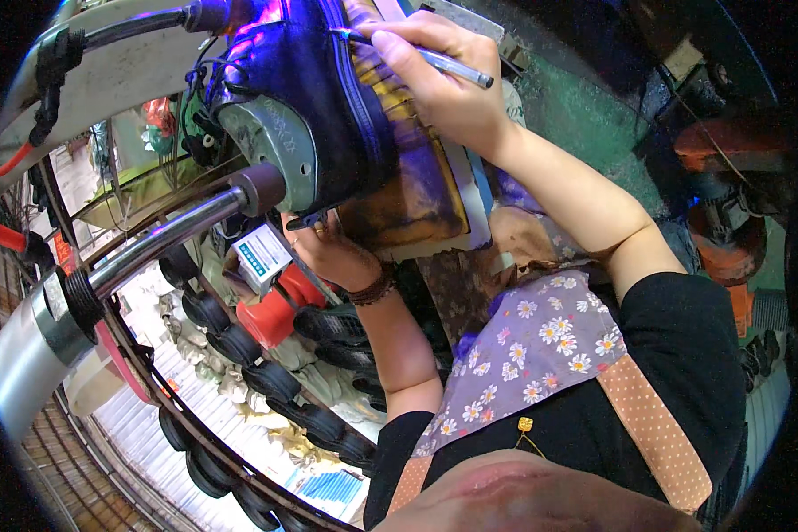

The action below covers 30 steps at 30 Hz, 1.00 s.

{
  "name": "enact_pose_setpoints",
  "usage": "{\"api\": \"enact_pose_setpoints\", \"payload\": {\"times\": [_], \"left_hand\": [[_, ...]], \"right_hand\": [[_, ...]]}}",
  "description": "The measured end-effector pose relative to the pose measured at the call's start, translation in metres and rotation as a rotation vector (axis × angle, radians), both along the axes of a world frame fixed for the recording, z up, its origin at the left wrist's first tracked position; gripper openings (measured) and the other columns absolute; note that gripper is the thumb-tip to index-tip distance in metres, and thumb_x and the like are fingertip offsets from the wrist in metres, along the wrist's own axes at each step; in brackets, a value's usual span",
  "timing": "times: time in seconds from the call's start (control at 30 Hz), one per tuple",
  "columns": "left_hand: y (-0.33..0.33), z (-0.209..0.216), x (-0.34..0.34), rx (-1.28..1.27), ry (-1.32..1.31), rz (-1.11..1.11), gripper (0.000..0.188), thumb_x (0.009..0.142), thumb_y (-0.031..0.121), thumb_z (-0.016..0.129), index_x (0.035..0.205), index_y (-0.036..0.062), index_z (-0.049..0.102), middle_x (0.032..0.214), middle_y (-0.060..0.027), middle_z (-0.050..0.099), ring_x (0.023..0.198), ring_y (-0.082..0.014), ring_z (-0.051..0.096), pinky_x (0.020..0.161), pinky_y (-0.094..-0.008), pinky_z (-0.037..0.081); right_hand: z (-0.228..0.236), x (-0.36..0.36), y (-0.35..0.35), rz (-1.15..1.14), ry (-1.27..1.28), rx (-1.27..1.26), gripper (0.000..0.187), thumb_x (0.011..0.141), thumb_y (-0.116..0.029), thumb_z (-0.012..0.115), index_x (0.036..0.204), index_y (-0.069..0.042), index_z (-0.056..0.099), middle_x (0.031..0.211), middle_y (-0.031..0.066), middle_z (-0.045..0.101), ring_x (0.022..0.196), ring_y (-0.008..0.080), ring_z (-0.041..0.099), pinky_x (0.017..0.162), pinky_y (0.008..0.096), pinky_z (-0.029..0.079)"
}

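Note:
A black leather shoe upper (341,115), with laces on its left side, sits around a grey-green last (262,146) at the top centre. My right hand (457,84) is closed around a silver pen (457,68). The pen's tip meets the seam along the upper's right edge, in violet-blue light. Below the shoe's lower end, my left hand (328,253) is curled against it, its fingertips partly hidden behind the shoe. A dark bracelet is on that wrist. A yellow-brown stained pad (403,208) lies behind the shoe, to its right.
A chrome rod with a dark end (262,188) reaches to the last from the left, below a second rod (137,28). Under my left forearm are a small screen (262,254), a red object (279,315) and rows of black soles (266,381). Orange-red machinery (727,226) stands right.

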<state>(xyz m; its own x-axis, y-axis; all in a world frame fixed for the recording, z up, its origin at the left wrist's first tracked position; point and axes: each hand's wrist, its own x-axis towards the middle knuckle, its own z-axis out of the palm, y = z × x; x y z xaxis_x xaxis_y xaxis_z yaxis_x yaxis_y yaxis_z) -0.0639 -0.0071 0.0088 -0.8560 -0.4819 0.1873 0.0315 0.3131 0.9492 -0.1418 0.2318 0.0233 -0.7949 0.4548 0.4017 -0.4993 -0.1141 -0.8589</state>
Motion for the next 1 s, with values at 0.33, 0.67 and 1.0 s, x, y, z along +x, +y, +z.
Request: {"api": "enact_pose_setpoints", "payload": {"times": [0.33, 0.67, 1.0], "left_hand": [[0.047, 0.056, -0.018, 0.799, -0.237, 0.312, 0.023, 0.1, 0.027, 0.044, 0.094, 0.0056, 0.049, 0.09, -0.0063, 0.051, 0.09, -0.0193, 0.053, 0.089, -0.0324, 0.044], [0.106, 0.039, 0.03, 1.182, -0.325, -0.299, 0.048, 0.099, 0.037, 0.045, 0.134, 0.005, 0.048, 0.138, -0.0121, 0.051, 0.127, -0.0314, 0.046, 0.111, -0.0513, 0.028], [0.159, 0.023, 0.014, 1.119, -0.153, -0.723, 0.057, 0.098, 0.046, 0.042, 0.143, 0.0123, 0.036, 0.15, -0.0083, 0.035, 0.14, -0.0263, 0.028, 0.115, -0.0522, 0.014]], "right_hand": [[-0.007, 0.026, 0.006, 0.043, 0.133, 0.329, 0.014, 0.084, -0.018, 0.067, 0.092, -0.009, 0.074, 0.082, 0.0079, 0.07, 0.078, 0.0223, 0.063, 0.075, 0.035, 0.047], [0.013, 0.045, 0.053, 0.3, 0.056, 0.556, 0.022, 0.082, -0.008, 0.067, 0.104, -0.004, 0.069, 0.089, 0.0111, 0.067, 0.088, 0.0239, 0.061, 0.083, 0.0353, 0.044], [0.005, 0.018, 0.023, -0.155, 0.159, 0.469, 0.018, 0.076, -0.002, 0.066, 0.093, -0.006, 0.072, 0.071, 0.0045, 0.064, 0.072, 0.0205, 0.059, 0.07, 0.0322, 0.043]]}}
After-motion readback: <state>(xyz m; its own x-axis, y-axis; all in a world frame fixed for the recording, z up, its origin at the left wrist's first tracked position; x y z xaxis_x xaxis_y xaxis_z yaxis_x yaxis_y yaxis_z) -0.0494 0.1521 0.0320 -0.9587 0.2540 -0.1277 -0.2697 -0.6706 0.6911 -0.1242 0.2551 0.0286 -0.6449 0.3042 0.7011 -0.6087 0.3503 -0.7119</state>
